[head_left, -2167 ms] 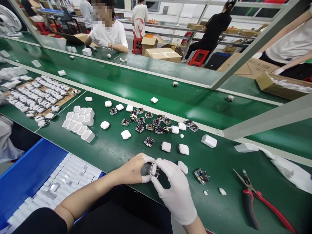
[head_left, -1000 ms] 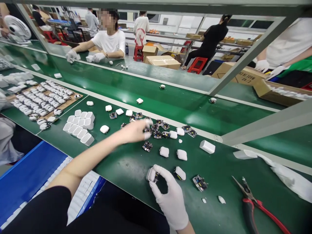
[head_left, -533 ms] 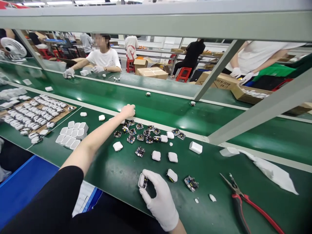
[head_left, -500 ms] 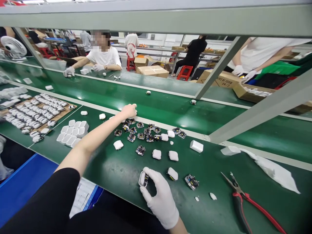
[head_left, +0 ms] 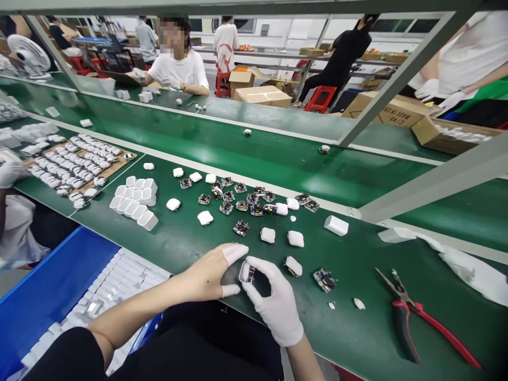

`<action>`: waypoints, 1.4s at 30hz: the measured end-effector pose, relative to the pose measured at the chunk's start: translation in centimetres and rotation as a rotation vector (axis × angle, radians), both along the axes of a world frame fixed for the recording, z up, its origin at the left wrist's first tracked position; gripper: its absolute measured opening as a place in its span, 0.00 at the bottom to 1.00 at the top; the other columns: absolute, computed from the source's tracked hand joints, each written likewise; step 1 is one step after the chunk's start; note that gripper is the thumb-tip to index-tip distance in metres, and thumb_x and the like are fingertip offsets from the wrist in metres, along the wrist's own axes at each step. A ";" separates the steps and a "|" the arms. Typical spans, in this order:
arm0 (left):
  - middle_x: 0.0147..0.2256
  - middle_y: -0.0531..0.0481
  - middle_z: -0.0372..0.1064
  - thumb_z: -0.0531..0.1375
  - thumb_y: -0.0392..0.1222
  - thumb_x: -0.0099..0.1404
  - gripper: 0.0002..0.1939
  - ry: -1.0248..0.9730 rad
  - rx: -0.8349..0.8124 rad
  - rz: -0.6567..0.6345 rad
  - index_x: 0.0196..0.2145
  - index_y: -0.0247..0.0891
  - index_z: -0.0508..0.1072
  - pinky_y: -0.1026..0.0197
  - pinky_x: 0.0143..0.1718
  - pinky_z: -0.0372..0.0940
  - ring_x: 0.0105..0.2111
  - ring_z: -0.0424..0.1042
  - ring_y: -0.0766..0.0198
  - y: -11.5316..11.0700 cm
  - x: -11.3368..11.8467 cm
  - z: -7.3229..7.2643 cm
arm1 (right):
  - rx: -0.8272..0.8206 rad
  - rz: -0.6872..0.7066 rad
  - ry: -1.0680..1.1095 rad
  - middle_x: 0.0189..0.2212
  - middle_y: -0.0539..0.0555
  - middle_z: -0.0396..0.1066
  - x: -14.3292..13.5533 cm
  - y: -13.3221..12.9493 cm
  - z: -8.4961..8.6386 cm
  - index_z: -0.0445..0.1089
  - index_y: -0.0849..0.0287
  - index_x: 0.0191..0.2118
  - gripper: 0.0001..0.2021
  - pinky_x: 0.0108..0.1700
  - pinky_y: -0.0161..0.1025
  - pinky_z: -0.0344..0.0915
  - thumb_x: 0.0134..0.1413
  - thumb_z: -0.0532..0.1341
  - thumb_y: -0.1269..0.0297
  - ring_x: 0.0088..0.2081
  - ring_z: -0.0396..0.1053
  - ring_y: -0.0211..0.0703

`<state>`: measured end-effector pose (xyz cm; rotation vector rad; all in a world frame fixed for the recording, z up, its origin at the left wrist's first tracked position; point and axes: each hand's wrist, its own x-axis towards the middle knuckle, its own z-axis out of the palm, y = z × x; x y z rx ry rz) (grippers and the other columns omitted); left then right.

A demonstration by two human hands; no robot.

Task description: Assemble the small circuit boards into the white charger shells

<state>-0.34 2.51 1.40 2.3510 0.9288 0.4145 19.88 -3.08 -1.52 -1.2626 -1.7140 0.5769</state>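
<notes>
Between the thumb and fingers of my gloved right hand (head_left: 274,301) is a small white casing (head_left: 246,272) with dark circuit parts showing in it. My left hand (head_left: 214,272), with white covers on some fingertips, is just left of the casing, thumb and fingers apart and holding nothing. Beyond both hands, circuit boards (head_left: 241,228) lie in a loose group, with white rounded pieces (head_left: 296,238) among them. A white piece with parts under it (head_left: 293,266) and a single board (head_left: 325,280) are right of my right hand.
Red-handled pliers (head_left: 408,307) lie at the right. White hollow casings (head_left: 135,197) stand in a cluster at left, near a cardboard sheet (head_left: 115,168) of assembled units. A blue bin (head_left: 51,280) is below left. A metal post (head_left: 432,182) slants at right. Co-workers sit beyond.
My left hand has come back from the far edge of the bench to beside the casing. The camera view has shifted, and more white pieces show where my left arm was.
</notes>
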 end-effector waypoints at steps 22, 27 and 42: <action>0.53 0.45 0.71 0.65 0.44 0.61 0.39 -0.106 -0.132 0.041 0.64 0.41 0.51 0.49 0.55 0.62 0.53 0.69 0.50 -0.2 1.4 -1.0 | -0.115 -0.010 -0.003 0.46 0.56 0.75 0.5 0.0 1.0 0.69 0.54 0.50 0.17 0.51 0.51 0.72 0.54 0.64 0.68 0.47 0.74 0.50; 0.53 0.44 0.71 0.64 0.45 0.61 0.38 -0.085 -0.122 0.031 0.65 0.42 0.51 0.49 0.55 0.63 0.53 0.69 0.50 -0.2 1.3 -1.2 | -0.029 0.031 -0.092 0.47 0.57 0.74 0.7 0.4 1.3 0.68 0.53 0.53 0.18 0.52 0.51 0.72 0.55 0.63 0.69 0.49 0.73 0.50; 0.53 0.40 0.72 0.61 0.48 0.64 0.36 0.000 -0.025 -0.037 0.64 0.37 0.51 0.43 0.67 0.46 0.52 0.72 0.53 0.4 1.3 -0.8 | -0.018 0.028 -0.119 0.45 0.55 0.74 0.3 0.5 1.2 0.67 0.53 0.51 0.18 0.51 0.49 0.72 0.54 0.62 0.69 0.47 0.74 0.48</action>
